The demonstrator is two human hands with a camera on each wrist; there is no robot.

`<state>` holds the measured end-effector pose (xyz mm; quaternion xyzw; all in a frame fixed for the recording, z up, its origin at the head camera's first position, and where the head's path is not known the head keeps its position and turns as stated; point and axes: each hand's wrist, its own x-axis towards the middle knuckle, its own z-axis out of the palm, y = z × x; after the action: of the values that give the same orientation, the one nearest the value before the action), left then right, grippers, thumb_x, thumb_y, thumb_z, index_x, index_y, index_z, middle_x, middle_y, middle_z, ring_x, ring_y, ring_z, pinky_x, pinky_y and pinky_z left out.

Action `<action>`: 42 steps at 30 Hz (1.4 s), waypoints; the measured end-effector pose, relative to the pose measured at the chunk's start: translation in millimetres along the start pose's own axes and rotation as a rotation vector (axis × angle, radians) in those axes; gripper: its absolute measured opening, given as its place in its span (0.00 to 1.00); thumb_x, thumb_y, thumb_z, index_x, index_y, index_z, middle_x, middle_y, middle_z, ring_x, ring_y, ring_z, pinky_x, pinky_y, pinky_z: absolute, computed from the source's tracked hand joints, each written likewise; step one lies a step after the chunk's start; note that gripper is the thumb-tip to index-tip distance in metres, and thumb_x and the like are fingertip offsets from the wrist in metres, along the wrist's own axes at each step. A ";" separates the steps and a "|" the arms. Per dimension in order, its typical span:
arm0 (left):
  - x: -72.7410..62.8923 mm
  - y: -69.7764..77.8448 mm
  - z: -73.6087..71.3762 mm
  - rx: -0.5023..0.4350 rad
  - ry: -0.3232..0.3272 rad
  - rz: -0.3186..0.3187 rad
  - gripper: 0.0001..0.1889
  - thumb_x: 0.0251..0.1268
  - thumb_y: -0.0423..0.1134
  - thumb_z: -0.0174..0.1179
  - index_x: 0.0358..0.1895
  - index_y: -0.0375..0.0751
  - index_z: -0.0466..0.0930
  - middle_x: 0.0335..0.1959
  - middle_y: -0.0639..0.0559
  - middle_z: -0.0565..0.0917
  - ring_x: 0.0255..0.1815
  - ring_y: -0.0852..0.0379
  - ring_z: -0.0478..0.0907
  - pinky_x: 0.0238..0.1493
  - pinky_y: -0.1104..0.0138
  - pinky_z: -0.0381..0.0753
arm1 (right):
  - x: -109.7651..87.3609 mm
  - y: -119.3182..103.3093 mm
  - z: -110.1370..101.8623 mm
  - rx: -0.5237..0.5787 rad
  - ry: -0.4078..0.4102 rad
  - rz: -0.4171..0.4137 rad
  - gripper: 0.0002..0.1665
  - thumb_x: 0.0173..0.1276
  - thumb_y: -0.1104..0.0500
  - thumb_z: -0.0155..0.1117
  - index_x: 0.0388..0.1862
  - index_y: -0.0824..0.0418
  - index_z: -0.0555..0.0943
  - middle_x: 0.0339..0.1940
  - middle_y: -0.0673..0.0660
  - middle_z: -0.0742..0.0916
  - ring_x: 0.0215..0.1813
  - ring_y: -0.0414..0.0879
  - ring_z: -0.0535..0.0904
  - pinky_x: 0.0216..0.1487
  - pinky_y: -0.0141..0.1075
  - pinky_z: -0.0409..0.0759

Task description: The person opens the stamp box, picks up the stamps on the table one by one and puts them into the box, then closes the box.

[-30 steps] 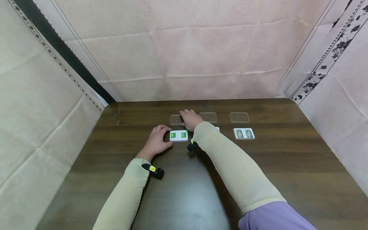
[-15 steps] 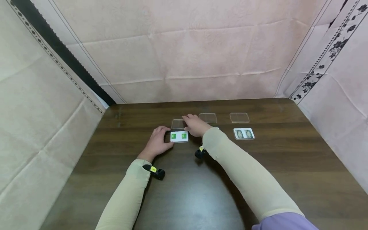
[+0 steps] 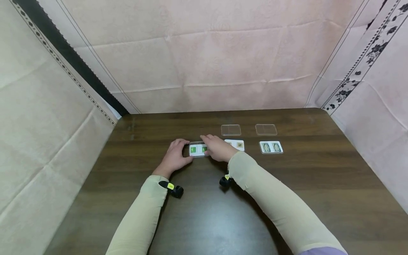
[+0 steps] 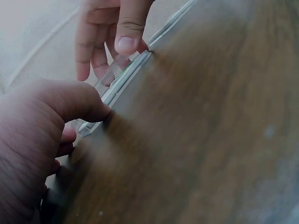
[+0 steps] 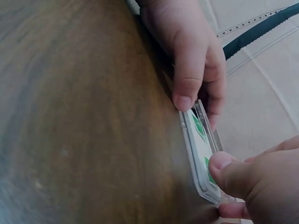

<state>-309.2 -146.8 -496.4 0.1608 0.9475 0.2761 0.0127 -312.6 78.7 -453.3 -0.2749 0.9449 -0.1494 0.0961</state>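
Observation:
A clear plastic card case (image 3: 193, 154) with white cards printed with green squares lies on the table between the two hands. My left hand (image 3: 173, 156) grips its left end, thumb on the near edge and fingers on the far side. Over the far side of the case, a clear lid (image 5: 210, 125) stands at a tilt. My right hand (image 3: 218, 148) pinches this lid near its right end and covers part of the cards. In the left wrist view, the right hand's fingers reach over the lid, and the left thumb presses the case edge.
To the right lie a second case with white cards (image 3: 237, 144), partly behind the right hand, and a third case with oval-patterned cards (image 3: 271, 147). Behind them lie two clear lids, one in the middle (image 3: 231, 130) and one at right (image 3: 266, 129). Cloth walls border the wooden table (image 3: 153, 131).
My right hand has brought the left clear lid from the table's far side toward me, onto the green-square cards. The second case has come into fuller view. My left hand has stayed in place.

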 end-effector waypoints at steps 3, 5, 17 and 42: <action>0.8 1.4 -0.1 -0.001 0.001 0.008 0.34 0.60 0.48 0.69 0.68 0.40 0.72 0.68 0.44 0.69 0.73 0.44 0.59 0.72 0.48 0.64 | -2.0 0.2 2.2 -0.002 0.014 -0.007 0.42 0.75 0.54 0.63 0.81 0.60 0.57 0.76 0.62 0.69 0.76 0.57 0.65 0.73 0.48 0.66; 1.3 1.5 0.0 0.000 0.000 0.015 0.33 0.60 0.48 0.69 0.67 0.40 0.73 0.68 0.45 0.70 0.73 0.44 0.59 0.72 0.48 0.64 | -3.0 0.6 3.6 -0.004 0.022 -0.009 0.42 0.75 0.53 0.63 0.81 0.59 0.57 0.76 0.62 0.70 0.76 0.57 0.65 0.73 0.49 0.66; -2.7 -1.3 0.5 0.008 -0.002 0.019 0.31 0.60 0.48 0.68 0.66 0.42 0.75 0.67 0.45 0.70 0.73 0.42 0.59 0.72 0.45 0.62 | -2.8 0.4 13.5 -0.014 0.044 -0.003 0.42 0.75 0.52 0.64 0.81 0.58 0.58 0.74 0.61 0.72 0.74 0.55 0.67 0.72 0.48 0.68; -0.8 -3.6 -0.2 0.066 -0.007 0.076 0.30 0.68 0.56 0.60 0.69 0.46 0.74 0.68 0.45 0.70 0.72 0.43 0.61 0.70 0.46 0.65 | 1.0 -3.5 8.6 -0.108 0.050 -0.019 0.32 0.72 0.53 0.67 0.72 0.60 0.73 0.66 0.59 0.78 0.63 0.53 0.75 0.64 0.44 0.75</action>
<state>-309.5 -150.0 -498.2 0.1980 0.9492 0.2444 0.0000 -309.4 73.4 -460.2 -0.2848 0.9511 -0.1059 0.0562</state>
